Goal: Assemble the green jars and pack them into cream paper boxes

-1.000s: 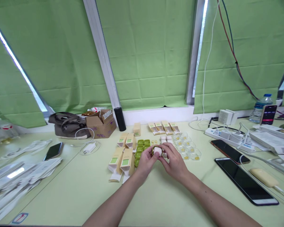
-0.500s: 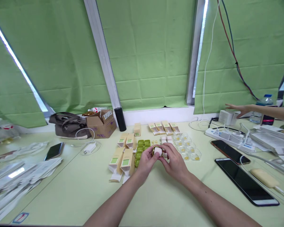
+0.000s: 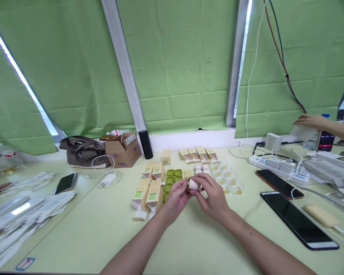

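My left hand (image 3: 176, 198) and my right hand (image 3: 214, 196) meet over the table, both closed on a small pinkish-white rounded piece (image 3: 193, 185) with a dark green rim at its left end. The left fingers grip the rim side and the right fingers the white side. Just left of the hands stand small olive-green square cups (image 3: 170, 179) in rows. Tiny gold pieces (image 3: 187, 173) lie behind my fingers. More pinkish-white pieces (image 3: 205, 167) sit behind my right hand, partly covered by it. To the right are clear domed covers (image 3: 236, 187) with yellow centres.
Beige cartons with green labels (image 3: 154, 194) stand at left, and more cartons (image 3: 201, 154) lie at the back. Phones (image 3: 298, 219) and a power strip (image 3: 258, 161) are at right. Another person's hand (image 3: 312, 121) reaches in there. White plastic sleeves (image 3: 25, 215) lie far left.
The white piece has turned in my fingers, so its side now shows to the right of the green rim. At right, the other person's hand has moved, lifting a whitish blurred thing.
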Available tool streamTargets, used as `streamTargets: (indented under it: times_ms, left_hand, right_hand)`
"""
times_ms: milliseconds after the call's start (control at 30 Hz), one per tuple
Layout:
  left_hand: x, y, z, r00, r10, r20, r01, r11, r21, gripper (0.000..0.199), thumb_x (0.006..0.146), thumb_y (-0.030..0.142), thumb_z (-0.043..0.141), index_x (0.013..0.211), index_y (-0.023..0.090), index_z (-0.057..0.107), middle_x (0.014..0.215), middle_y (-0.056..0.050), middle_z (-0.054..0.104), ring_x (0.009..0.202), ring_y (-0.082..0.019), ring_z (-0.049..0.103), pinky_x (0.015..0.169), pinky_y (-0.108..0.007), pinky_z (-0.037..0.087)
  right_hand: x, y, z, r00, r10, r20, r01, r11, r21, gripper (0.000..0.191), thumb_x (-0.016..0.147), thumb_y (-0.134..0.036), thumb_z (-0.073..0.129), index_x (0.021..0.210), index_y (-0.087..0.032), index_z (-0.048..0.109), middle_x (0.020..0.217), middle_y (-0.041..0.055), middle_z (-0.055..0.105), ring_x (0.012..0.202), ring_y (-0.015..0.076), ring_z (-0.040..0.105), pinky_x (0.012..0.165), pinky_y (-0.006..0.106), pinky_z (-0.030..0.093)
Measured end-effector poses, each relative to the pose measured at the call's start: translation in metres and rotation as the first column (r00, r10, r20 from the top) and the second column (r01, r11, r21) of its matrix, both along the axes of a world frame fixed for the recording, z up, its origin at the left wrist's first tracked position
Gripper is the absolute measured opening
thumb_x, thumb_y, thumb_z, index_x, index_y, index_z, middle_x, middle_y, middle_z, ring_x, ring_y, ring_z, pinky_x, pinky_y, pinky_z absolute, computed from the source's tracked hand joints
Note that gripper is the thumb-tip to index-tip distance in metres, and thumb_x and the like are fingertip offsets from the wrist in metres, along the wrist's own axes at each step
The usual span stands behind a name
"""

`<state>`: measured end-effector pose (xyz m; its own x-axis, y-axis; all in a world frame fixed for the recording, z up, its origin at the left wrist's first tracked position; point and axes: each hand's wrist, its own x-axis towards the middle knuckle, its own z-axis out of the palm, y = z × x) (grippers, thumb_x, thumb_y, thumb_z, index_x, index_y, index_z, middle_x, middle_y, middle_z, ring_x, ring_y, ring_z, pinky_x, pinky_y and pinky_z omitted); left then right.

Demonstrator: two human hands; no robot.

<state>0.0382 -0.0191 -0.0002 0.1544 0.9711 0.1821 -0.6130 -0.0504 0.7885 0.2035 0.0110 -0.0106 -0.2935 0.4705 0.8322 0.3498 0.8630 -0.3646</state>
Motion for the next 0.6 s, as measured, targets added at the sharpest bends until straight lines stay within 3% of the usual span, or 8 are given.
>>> streamTargets:
  times_ms: [233,400,600]
  left_hand:
    - [0.0041,0.0020,0.0008,0.997,0.008,0.083,-0.005,0.999,-0.046,0.024,0.085,0.029,0.087,0.096,0.011,0.077,0.099,-0.010,0.075,0.085,-0.014,0.068,0.080,-0.025,0.055]
    - [0.0019,0.0040,-0.0035,0.997,0.006,0.082,-0.001,0.998,-0.057,0.024,0.084,0.028,0.087,0.097,0.011,0.076,0.098,-0.009,0.075,0.083,-0.015,0.070,0.077,-0.024,0.056]
    - [-0.0033,0.0060,-0.0048,1.000,-0.012,0.005,0.012,0.999,-0.031,0.031,0.092,0.036,0.078,0.111,0.012,0.072,0.108,-0.015,0.077,0.088,-0.022,0.076,0.079,-0.031,0.058]
  right_hand:
    - [-0.0014,0.0007,-0.0018,1.000,0.010,-0.011,-0.010,1.000,-0.004,0.032,0.101,-0.023,0.058,0.132,-0.023,0.060,0.125,0.0142,0.065,0.111,0.0285,0.068,0.083,0.041,0.064]
    - [-0.0012,0.0010,-0.0027,1.000,0.005,0.008,-0.005,0.999,-0.040,0.033,0.099,-0.022,0.060,0.132,-0.025,0.059,0.126,0.0138,0.065,0.109,0.0279,0.069,0.079,0.039,0.064]
    - [-0.0024,-0.0006,-0.0024,0.998,0.036,-0.052,-0.045,0.983,-0.177,0.059,0.090,-0.021,0.068,0.145,-0.026,0.047,0.132,0.0147,0.062,0.113,0.0303,0.066,0.078,0.041,0.065]
